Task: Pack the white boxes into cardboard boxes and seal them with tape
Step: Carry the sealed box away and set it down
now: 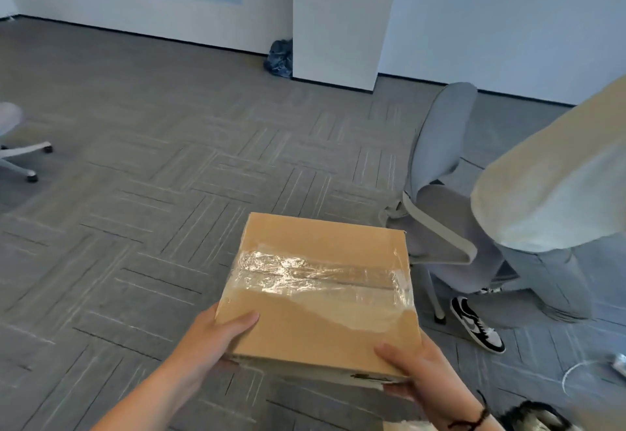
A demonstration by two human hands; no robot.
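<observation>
Brown cardboard box (318, 291), flaps down and taped, is held up over the carpet (135, 193) in front of the person. Left hand (216, 339) grips the near left corner, thumb lying on top and fingers tucked underneath. Right hand (416, 376) holds the near right corner the same way, thumb on the lid and fingers curled under the bottom edge; there's a dark band at that wrist. A wide strip of crinkly clear tape (318, 274) runs across the top seam and wraps down both sides.

Just past the box on the right is a grey office chair (440, 173), with someone standing beside it, a black-and-white sneaker (476, 325) showing. Further back is a white pillar (342, 20) with a dark bag (279, 58) bunched at its base.
</observation>
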